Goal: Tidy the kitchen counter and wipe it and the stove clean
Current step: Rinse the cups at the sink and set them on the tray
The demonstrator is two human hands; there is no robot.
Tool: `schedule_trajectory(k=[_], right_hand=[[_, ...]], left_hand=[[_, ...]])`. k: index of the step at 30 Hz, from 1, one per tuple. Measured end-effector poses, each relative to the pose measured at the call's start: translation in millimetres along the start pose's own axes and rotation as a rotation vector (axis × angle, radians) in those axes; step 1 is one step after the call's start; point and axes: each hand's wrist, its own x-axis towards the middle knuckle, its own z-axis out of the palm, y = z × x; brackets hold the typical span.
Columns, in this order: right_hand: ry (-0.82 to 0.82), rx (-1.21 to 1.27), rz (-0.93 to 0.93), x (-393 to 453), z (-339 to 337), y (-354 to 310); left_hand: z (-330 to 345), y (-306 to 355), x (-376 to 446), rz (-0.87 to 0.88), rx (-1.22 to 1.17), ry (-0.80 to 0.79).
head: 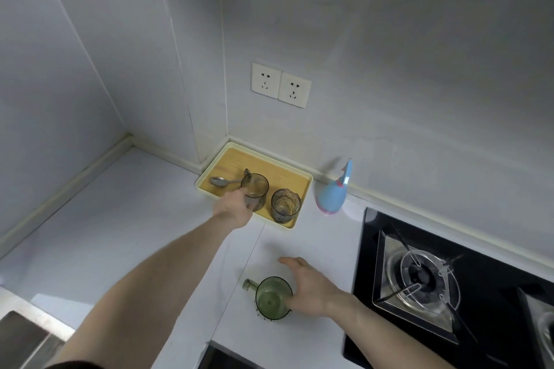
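A yellow tray (302,181) lies on the white counter (126,219) against the back wall. On it are a metal spoon (220,181) and two smoky glass cups. My left hand (235,208) is closed around the left smoky cup (256,189), at the tray's front edge. The second smoky cup (285,205) stands just to its right. Nearer to me, a green glass cup with a handle (271,298) stands on the counter. My right hand (311,287) touches its right side with the fingers spread.
A blue and pink spray bottle (334,193) stands right of the tray by the wall. The black gas stove (449,281) with its burner fills the right side. Two wall sockets (280,88) sit above the tray. A metal sink edge (24,335) shows at bottom left.
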Motion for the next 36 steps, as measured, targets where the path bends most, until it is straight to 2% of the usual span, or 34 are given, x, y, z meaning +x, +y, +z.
schedule_trajectory(k=[5, 9, 12, 14, 18, 21, 24, 29, 36], right_hand=[[-0.121, -0.198, -0.014, 7.5, 20.6, -22.3], [-0.082, -0.336, -0.057, 17.4, 32.6, -24.2], [-0.047, -0.308, -0.056, 19.7, 26.5, -26.8], [0.029, -0.23, -0.051, 20.1, 6.6, -33.1], [0.316, -0.038, -0.099, 20.7, -52.8, -50.7], [0.514, 0.069, -0.094, 29.0, -99.3, -62.0], [0.625, 0.075, -0.057, 50.8, -135.7, -65.4], [0.605, -0.021, 0.03, 98.6, -163.9, -58.1], [0.529, -0.158, 0.144, 161.7, -168.6, -44.6]], left_hand=[[-16.3, -17.3, -43.2, 0.04, 0.039, -0.003], [-10.0, -55.8, -79.3, 0.015, 0.068, -0.056], [1.7, -88.6, -101.6, -0.05, 0.118, -0.133], [9.5, -107.2, -113.1, -0.093, 0.162, -0.191], [22.1, -128.0, -127.5, -0.154, 0.243, -0.315], [28.9, -136.8, -132.2, -0.18, 0.218, -0.32], [37.2, -142.1, -135.8, -0.187, 0.228, -0.3], [49.1, -140.5, -135.5, -0.185, 0.317, -0.273], [51.9, -141.3, -128.3, -0.208, 0.332, -0.242]])
